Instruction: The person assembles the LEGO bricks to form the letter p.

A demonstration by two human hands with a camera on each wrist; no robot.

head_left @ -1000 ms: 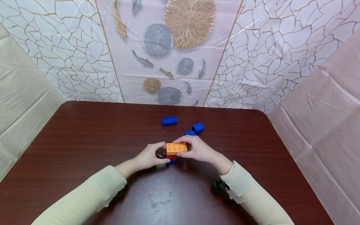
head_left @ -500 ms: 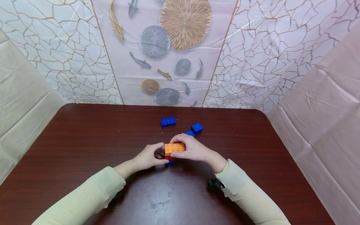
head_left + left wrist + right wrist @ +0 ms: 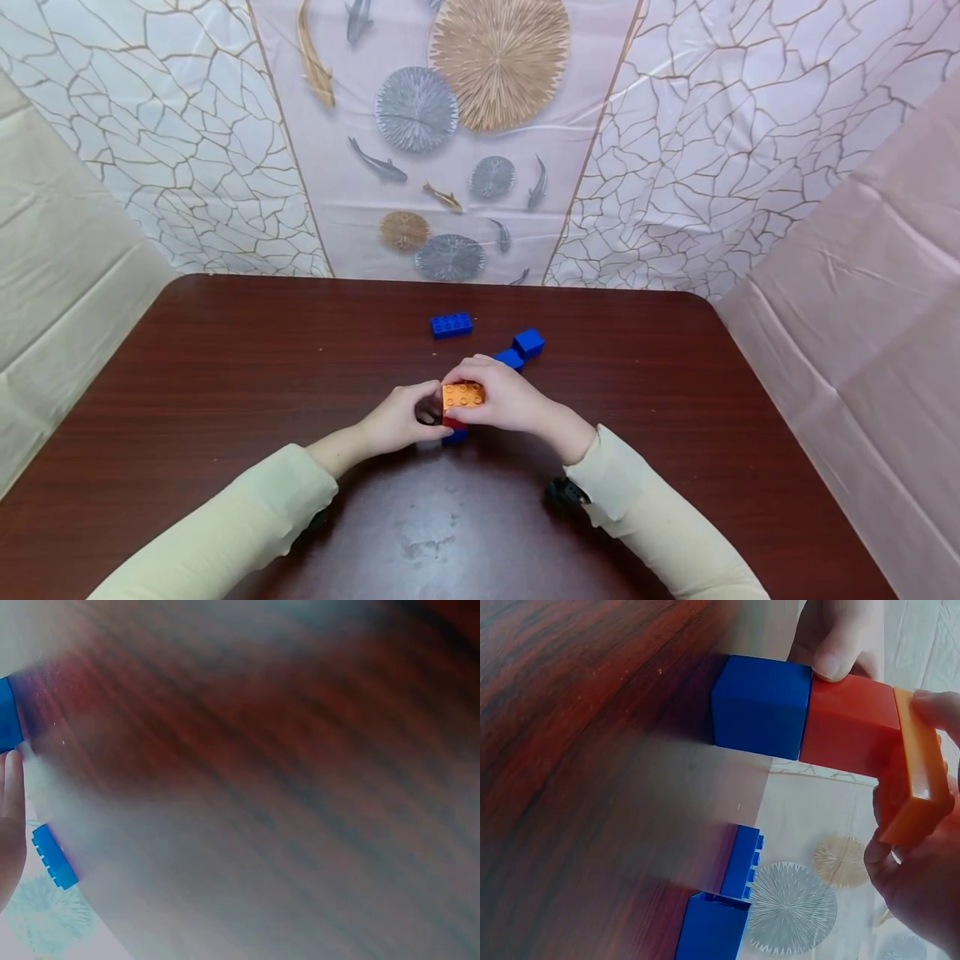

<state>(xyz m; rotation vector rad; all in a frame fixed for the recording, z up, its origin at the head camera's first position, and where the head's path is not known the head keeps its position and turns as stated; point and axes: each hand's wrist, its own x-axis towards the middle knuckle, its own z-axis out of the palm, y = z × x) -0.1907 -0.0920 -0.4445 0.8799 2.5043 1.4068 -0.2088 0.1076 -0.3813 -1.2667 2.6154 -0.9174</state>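
A small tower stands on the table: a blue block (image 3: 761,709) at the bottom, a red block (image 3: 851,724) on it, and an orange studded brick (image 3: 462,394) across the top. The orange brick overhangs the red block on one side. My left hand (image 3: 399,421) holds the tower from the left, its thumb against the red block near the joint with the blue one. My right hand (image 3: 510,400) pinches the orange brick from the right between thumb and fingers, covering its right end. In the left wrist view, only part of a blue block (image 3: 9,716) shows at the edge.
Behind the tower lies a blue studded brick (image 3: 452,325). To the right of that are two blue pieces close together, a block (image 3: 528,342) and another piece (image 3: 508,360) partly behind my right hand. A patterned cloth (image 3: 450,183) hangs beyond the table's far edge (image 3: 360,279).
My right hand has slid left along the orange brick, covering more of its right end and revealing more of the blue piece behind. My left hand stays in place on the tower.
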